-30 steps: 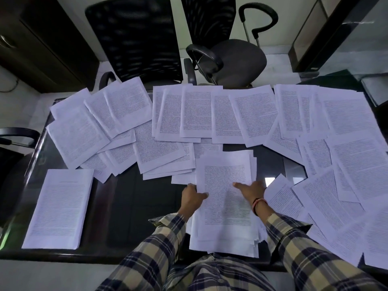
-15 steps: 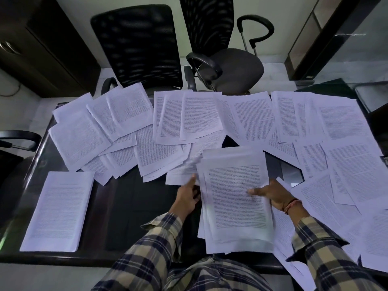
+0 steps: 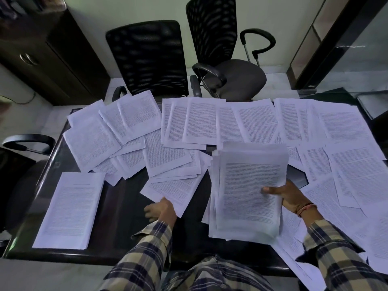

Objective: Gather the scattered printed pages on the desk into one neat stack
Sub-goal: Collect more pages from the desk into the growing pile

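Lifted bundle [image 3: 247,185], apparently thumb-pinched, right fingers [image 3: 267,190] beneath.

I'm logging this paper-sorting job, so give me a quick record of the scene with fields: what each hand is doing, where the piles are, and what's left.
right hand: right hand grips the gathered bundle, thumb on top
left hand: left hand reaches to a loose page at the desk's middle; grip unclear
neat stack: neat stack lies at the near left of the desk
remaining: scattered pages cover the far and right side
status: gathering unfinished
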Action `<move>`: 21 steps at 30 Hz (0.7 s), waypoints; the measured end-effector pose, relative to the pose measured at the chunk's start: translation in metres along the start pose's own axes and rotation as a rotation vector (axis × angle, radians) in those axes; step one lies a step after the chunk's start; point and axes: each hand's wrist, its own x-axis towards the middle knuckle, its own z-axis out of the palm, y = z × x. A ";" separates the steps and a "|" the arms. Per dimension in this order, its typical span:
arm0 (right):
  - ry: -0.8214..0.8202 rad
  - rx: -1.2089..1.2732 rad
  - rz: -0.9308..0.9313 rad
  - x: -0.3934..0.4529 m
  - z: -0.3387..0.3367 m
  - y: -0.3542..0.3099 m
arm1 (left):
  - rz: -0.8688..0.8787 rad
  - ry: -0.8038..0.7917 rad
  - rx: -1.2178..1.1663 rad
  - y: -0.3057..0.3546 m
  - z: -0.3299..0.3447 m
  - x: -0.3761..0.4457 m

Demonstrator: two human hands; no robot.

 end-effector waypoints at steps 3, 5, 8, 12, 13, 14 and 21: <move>-0.011 -0.010 -0.068 0.001 0.016 -0.013 | 0.411 -0.146 -0.007 0.018 0.004 -0.020; -0.017 -0.030 -0.128 0.004 0.031 -0.023 | 0.616 -0.604 -0.027 0.032 0.007 -0.039; -0.020 -0.081 -0.227 0.007 0.059 -0.047 | 0.785 -1.001 0.151 0.064 0.003 -0.066; 0.033 -0.089 -0.362 0.011 0.091 -0.078 | 0.889 -0.805 -0.028 0.095 0.001 -0.088; 0.037 -0.093 -0.383 0.011 0.098 -0.084 | 0.897 -0.752 -0.080 0.098 0.001 -0.088; 0.038 -0.102 -0.408 0.011 0.104 -0.088 | 0.895 -0.712 -0.109 0.101 0.000 -0.089; 0.129 -0.062 -0.378 0.003 0.136 -0.068 | 0.864 -0.570 -0.112 0.090 -0.017 -0.079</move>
